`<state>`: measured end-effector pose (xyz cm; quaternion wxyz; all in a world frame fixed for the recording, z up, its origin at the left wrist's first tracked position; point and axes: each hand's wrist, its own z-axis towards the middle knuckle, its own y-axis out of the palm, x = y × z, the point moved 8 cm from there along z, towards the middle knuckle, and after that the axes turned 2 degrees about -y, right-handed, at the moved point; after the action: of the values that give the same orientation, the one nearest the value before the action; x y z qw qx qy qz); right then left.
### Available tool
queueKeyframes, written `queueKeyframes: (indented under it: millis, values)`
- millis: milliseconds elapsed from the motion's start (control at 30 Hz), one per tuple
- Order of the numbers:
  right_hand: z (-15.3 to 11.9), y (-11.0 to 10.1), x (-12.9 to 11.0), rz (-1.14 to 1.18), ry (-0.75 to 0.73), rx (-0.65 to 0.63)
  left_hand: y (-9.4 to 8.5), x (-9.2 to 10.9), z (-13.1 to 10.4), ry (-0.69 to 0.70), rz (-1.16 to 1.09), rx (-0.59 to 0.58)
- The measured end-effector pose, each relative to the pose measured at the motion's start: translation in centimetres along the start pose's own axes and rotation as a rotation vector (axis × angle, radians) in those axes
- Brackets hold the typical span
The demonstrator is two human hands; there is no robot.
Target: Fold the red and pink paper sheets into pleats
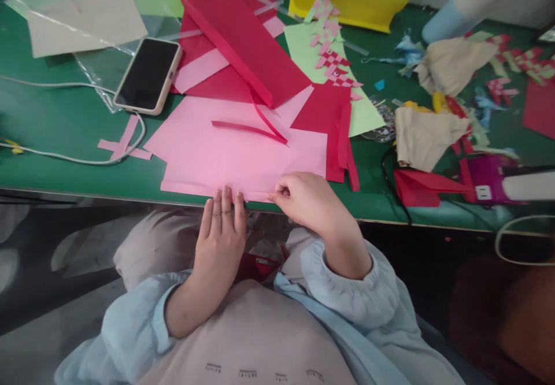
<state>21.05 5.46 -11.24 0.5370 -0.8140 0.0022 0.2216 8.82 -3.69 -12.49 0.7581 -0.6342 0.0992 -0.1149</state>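
Right hand (309, 203): near edge of flat pink paper sheet (243, 162) pinched between thumb and forefinger. Left hand (223, 217): fingers laid straight on edge, nothing gripped. Sheet spread beyond hands, folded edge aligned left-right along front of green tabletop (56, 125); right corner nearer right hand. Lettering (248, 372) on beige cloth shirt (247, 327) unreadable.

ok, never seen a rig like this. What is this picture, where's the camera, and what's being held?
No machine here: these are a person's two bare hands, seen from a camera worn on the head, looking forward and down. On the green tabletop lies a large pale pink paper sheet. The left hand rests its outstretched fingers at the sheet's near edge; the right hand pinches that edge. Narrow red paper strips lie on the pink, with larger red paper pieces behind. Left of those is a pale-cased phone with a dark screen.
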Motion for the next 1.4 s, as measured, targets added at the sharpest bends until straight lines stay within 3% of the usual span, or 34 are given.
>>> queueKeyframes:
  millis: [667, 967, 1067, 1233, 1400]
  values:
    - [0.3, -0.2, 0.0, -0.022, 0.000, -0.033, -0.4, 0.4, 0.5, -0.005, 0.006, -0.035]
    - [-1.9, -0.9, 3.3, 0.043, 0.066, -0.021, -1.4, 1.0, 0.8, -0.021, 0.029, -0.076]
    - [-2.0, -0.9, 3.9, 0.037, 0.078, -0.006, -1.7, 1.9, 0.9, 0.005, 0.092, -0.093]
    - [-2.1, -0.7, 4.1, 0.033, 0.057, 0.039, -2.0, 3.4, 1.1, 0.114, 0.192, -0.022]
    - [-2.0, -0.6, 4.0, 0.008, 0.049, 0.055, -1.9, 3.4, 1.2, 0.146, 0.228, 0.007]
